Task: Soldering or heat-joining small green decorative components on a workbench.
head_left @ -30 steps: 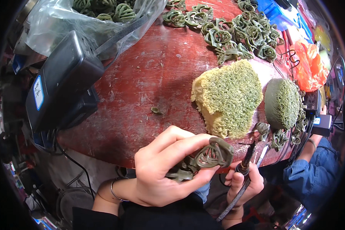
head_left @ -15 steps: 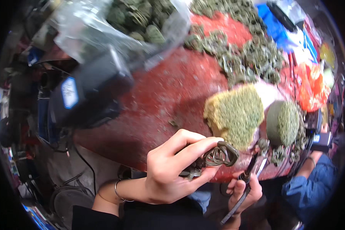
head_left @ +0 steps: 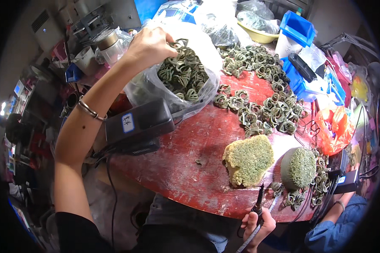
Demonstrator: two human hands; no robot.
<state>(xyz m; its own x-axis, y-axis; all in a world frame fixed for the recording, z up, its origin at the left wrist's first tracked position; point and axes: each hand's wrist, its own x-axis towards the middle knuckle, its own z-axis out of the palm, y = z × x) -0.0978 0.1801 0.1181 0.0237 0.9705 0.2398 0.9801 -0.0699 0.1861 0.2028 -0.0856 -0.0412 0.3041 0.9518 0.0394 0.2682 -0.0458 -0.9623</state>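
Note:
My left hand (head_left: 154, 46) is stretched out over a clear plastic bag (head_left: 209, 95) heaped with dark green looped pieces (head_left: 183, 76). Its fingers are curled round one green looped piece (head_left: 180, 43) at the top of the heap, partly hidden by the hand. Low in front of me, my right hand (head_left: 259, 227) is closed on a black pen-shaped tool (head_left: 260, 198), which looks like a soldering iron with a grey cord. The tool's tip points up toward a yellow-green sponge-like block (head_left: 248, 160). A round green-topped block (head_left: 299, 168) stands to the right.
More looped pieces (head_left: 270, 111) lie across the red table (head_left: 185, 168). A black box (head_left: 139, 122) sits by the bag. Blue bins (head_left: 297, 29) and an orange plastic bag (head_left: 334, 128) stand at the right. Another person's blue sleeve (head_left: 337, 225) shows at the right edge.
My left hand has moved from near my body, up and away to the bag, with the looped piece. My right hand still grips the tool, a little lower in view. The view has shifted.

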